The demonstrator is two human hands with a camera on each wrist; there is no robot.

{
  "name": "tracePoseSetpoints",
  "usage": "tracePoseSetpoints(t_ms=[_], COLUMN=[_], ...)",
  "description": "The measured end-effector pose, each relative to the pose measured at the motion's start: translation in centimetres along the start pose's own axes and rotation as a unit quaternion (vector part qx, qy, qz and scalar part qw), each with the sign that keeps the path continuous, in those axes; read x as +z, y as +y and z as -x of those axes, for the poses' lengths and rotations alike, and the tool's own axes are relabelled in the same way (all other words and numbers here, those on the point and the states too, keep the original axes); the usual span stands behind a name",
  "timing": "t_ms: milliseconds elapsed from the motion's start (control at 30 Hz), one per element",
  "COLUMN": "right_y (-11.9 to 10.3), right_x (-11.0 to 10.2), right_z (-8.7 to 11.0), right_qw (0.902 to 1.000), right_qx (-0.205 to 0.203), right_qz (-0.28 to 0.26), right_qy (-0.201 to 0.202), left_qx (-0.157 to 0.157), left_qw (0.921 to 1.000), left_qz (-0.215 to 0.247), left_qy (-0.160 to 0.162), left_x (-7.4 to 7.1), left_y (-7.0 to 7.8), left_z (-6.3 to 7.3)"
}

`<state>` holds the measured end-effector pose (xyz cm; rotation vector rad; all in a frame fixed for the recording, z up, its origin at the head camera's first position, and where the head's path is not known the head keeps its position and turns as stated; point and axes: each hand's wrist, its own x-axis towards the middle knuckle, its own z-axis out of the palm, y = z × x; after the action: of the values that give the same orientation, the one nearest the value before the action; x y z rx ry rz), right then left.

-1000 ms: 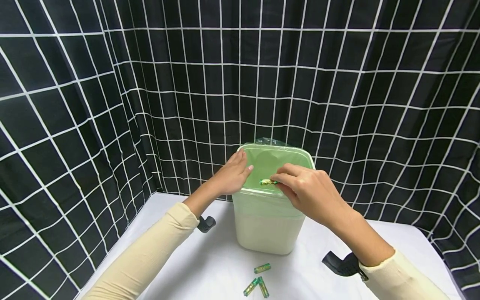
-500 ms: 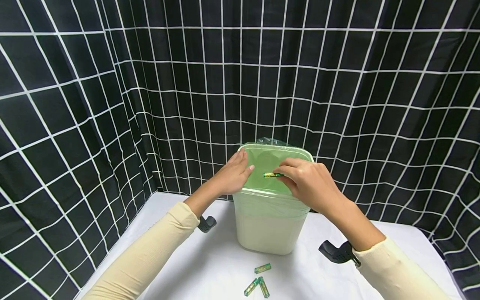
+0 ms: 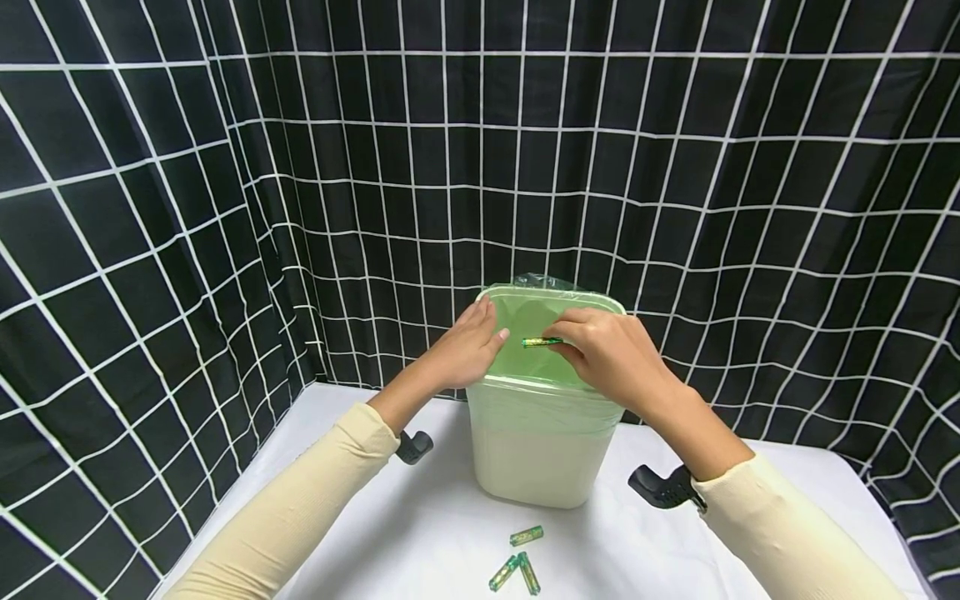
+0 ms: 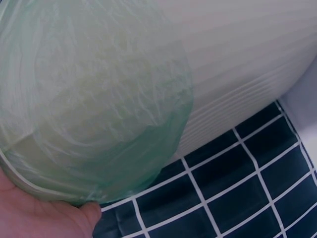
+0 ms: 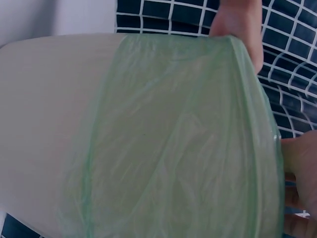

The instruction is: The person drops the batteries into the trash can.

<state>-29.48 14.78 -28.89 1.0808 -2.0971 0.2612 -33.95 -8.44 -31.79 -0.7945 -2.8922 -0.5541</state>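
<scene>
Cylinder [image 3: 537,342]: slim, green-gold | right hand [image 3: 611,354] pinches it | left hand [image 3: 465,348] straight-fingered, touching bin [image 3: 536,467]

"What colour is the bin [image 3: 534,471]?"
"Off-white, its liner [image 3: 546,408] a translucent green."
"And the battery-shaped cylinders [image 3: 527,536]?"
"Green and yellowish gold."
"The curtain [image 3: 375,167]?"
"Black, with a white grid."
"Sleeves [image 3: 277,517]?"
"Pale cream. The tablecloth [image 3: 420,533] is white, the wrist mounts [image 3: 663,487] black."
</scene>
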Motion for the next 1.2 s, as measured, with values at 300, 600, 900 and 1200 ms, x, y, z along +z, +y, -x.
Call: tracePoseSetpoints(t_ms=[300,600,900,1200], right_y=[0.5,0.5,0.5,-0.2], right_x=[0.7,1.0,1.1,0.6], right_z=[0.0,0.0,0.2,0.6], right_qw=[0.9999,0.9994,0.9989,0.9996], right_qx=[0.008,0.017,0.02,0.008], right_qz=[0.004,0.006,0.014,0.016], right_qy=[-0.008,-0.031,-0.04,-0.022], left_qx=[0.003,0.002,-0.002,0.004], left_qw=[1.0,1.0,1.0,1.0], left_qz=[0.001,0.002,0.001,-0.004], left_qy=[0.002,0.0,-0.001,0.0], left_x=[0.0,0.0,-0.1,-0.1], left_y=[0.0,0.0,0.0,-0.1], left_z=[-0.1,0.0,0.1,0.1])
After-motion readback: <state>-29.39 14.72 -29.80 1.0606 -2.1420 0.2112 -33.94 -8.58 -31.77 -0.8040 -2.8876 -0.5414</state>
